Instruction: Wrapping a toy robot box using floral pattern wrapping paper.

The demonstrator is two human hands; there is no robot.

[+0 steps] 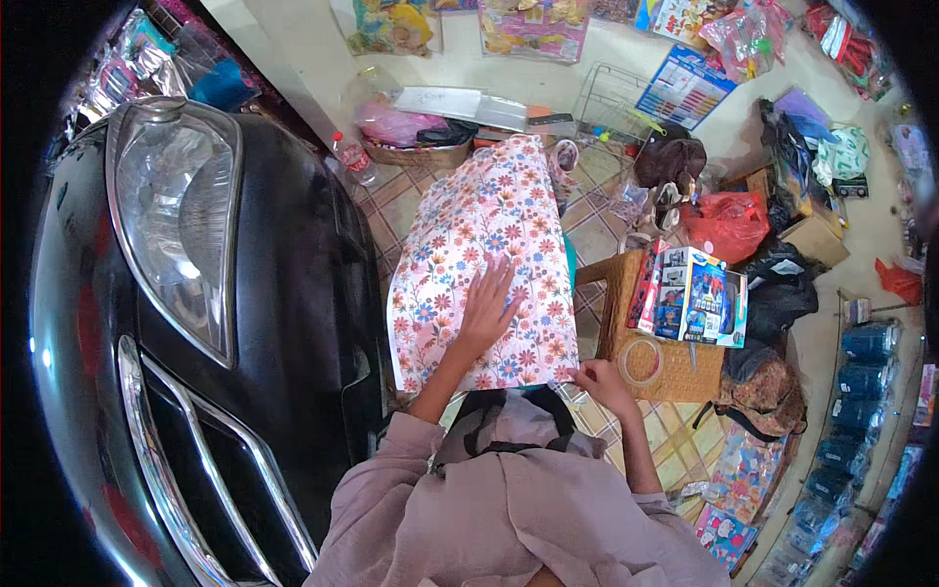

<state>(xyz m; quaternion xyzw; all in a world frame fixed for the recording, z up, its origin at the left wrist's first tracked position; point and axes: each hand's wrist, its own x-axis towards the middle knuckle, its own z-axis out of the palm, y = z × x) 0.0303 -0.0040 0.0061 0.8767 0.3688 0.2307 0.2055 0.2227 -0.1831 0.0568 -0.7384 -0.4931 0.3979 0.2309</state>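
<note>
A large sheet of white floral wrapping paper lies before me, its far end sloping away. My left hand rests palm down on the near half of the sheet, fingers extended and slightly apart. At the near right corner, my right hand pinches the paper's edge between thumb and fingers. A teal surface shows in a thin strip under the right side; the rest of it is covered. Right of the paper, a brown woven-pattern stool carries a roll of clear tape, a boxed robot toy and a red box.
A black car front with a headlight stands close on my left. A red-capped plastic bottle and a carton with bags sit beyond the paper. On the right are a red plastic bag, a patterned backpack and several blue packages.
</note>
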